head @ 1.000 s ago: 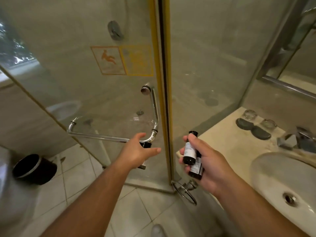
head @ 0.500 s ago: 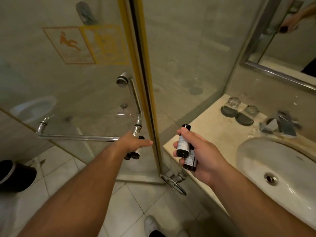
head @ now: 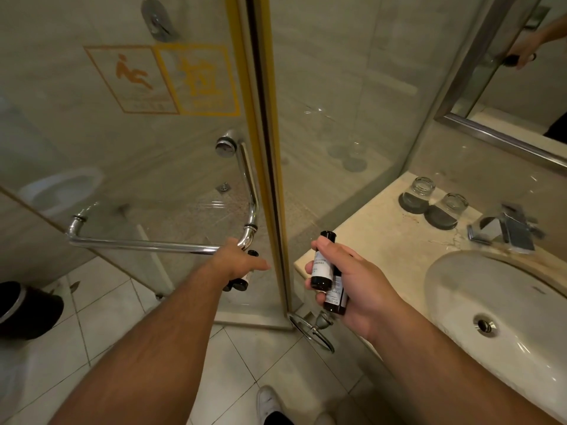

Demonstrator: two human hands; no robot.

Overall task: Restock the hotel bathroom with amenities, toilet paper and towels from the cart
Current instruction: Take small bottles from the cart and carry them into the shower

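Note:
My right hand (head: 349, 283) grips two small dark amenity bottles (head: 322, 266) with white labels, held upright beside the left end of the beige counter (head: 383, 240). My left hand (head: 237, 262) holds more small dark bottles (head: 241, 282) under its palm and reaches the bend of the chrome handle (head: 153, 245) on the glass shower door (head: 129, 154). Whether its fingers also curl round the bar is hidden. The door's yellow edge strip (head: 270, 148) stands between my two hands.
Two upturned glasses (head: 423, 188) on dark coasters stand at the back of the counter, beside a chrome tap (head: 509, 231) and a white basin (head: 497, 305). A mirror (head: 521, 75) hangs above. A black bin (head: 27, 308) sits on the tiled floor at left. A towel ring (head: 313, 331) hangs under the counter.
My left hand has moved forward from open air to the bend of the door handle. My right hand has kept its bottles in about the same pose.

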